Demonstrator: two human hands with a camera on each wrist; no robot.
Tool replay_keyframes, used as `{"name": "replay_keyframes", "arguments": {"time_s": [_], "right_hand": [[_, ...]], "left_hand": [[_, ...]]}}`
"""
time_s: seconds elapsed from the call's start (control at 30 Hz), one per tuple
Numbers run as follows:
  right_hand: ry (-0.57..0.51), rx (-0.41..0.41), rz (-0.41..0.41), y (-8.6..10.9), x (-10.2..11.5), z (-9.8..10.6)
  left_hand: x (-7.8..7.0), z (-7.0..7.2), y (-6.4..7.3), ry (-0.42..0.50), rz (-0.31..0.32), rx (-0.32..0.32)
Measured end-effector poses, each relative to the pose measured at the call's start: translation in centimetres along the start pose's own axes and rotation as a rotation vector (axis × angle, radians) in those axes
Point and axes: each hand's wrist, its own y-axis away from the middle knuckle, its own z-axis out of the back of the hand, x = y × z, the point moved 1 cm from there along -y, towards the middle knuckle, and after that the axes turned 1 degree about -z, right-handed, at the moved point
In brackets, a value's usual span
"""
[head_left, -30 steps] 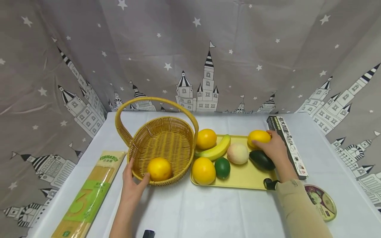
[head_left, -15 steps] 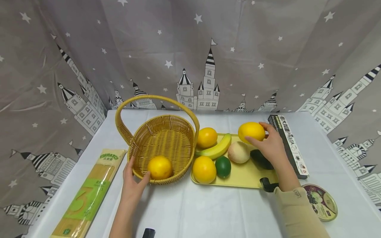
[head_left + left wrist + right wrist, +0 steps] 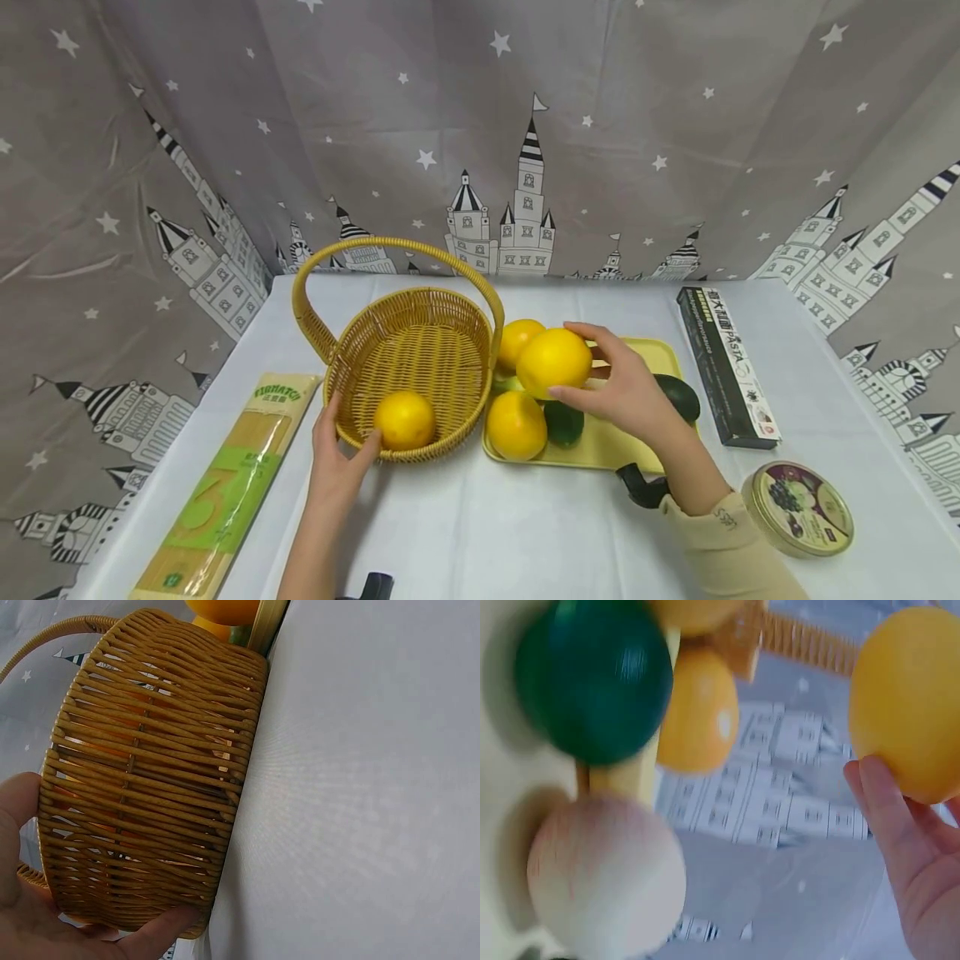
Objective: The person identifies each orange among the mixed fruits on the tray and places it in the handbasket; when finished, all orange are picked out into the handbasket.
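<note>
My left hand (image 3: 341, 458) grips the near left rim of a woven wicker basket (image 3: 423, 354); in the left wrist view its fingers lie against the basket's side (image 3: 150, 772). An orange (image 3: 405, 421) sits inside by the near rim. My right hand (image 3: 626, 387) holds an oval yellow fruit (image 3: 555, 362) between thumb and fingers, raised over the left part of a yellow tray (image 3: 615, 454). On that tray are two more orange fruits (image 3: 516, 427), a dark green fruit (image 3: 564, 423) and an avocado (image 3: 678, 398). A peach (image 3: 607, 877) shows in the right wrist view; the banana is mostly hidden.
A pack of noodles (image 3: 232, 483) lies left of the basket. Right of the tray are a black pasta box (image 3: 727, 367) and a round tin (image 3: 802, 508). The basket's tall handle (image 3: 397, 243) arches over it. A grey castle-print curtain (image 3: 480, 125) stands behind the table.
My right hand has lifted the oval yellow fruit from the tray's far right and carried it left, close to the basket. The left hand keeps its grip on the rim.
</note>
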Motion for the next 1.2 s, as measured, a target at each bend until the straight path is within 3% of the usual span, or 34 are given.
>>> {"name": "replay_keyframes", "arguments": {"time_s": [0.23,0.5,0.77,1.2], "right_hand": [[0.065,0.114,0.142,-0.5,1.3,-4.1],[0.089,0.15,0.134,-1.7,2.3,-7.7],[0.085,0.142,0.146,-4.5,3.4,-11.5],[0.17,0.095,0.045,-8.8,2.9,-15.6]], "left_hand": [[0.0,0.0,-0.1,-0.003,0.008,0.002],[0.0,-0.1,-0.3,0.005,0.012,-0.001],[-0.1,0.0,-0.3,0.006,0.005,-0.003],[0.1,0.0,0.0,0.007,-0.003,-0.006]]}}
